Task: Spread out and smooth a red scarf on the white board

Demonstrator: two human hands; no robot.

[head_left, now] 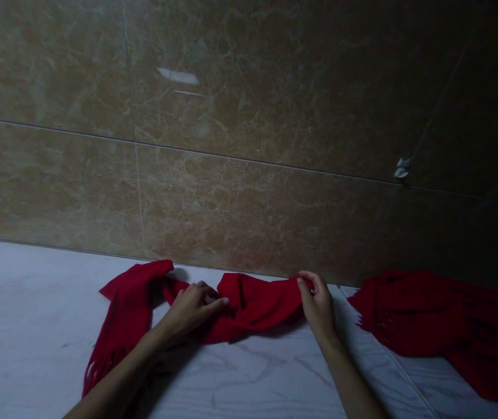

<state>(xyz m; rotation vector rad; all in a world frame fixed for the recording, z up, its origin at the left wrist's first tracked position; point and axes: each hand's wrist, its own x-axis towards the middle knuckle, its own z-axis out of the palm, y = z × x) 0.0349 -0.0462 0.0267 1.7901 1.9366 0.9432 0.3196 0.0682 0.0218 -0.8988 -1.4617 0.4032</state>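
A person's right hand (320,305) pinches the right edge of a red fringed scarf (260,301) on a white surface (25,308) beside a tiled wall (240,203); the left hand (191,308), loosely curled, touches its bunched middle, any grip unclear.

The bare left forearm (130,364) slants in from the lower left, its hand (194,308) turned back upward, fingers curled downward and thumb stretched out toward the right. The bare right forearm (356,375) leans in from the lower right, and the right hand (320,304) points up and leftward, index finger bent over and thumb drawn close in a pinch. The two hands are well apart.
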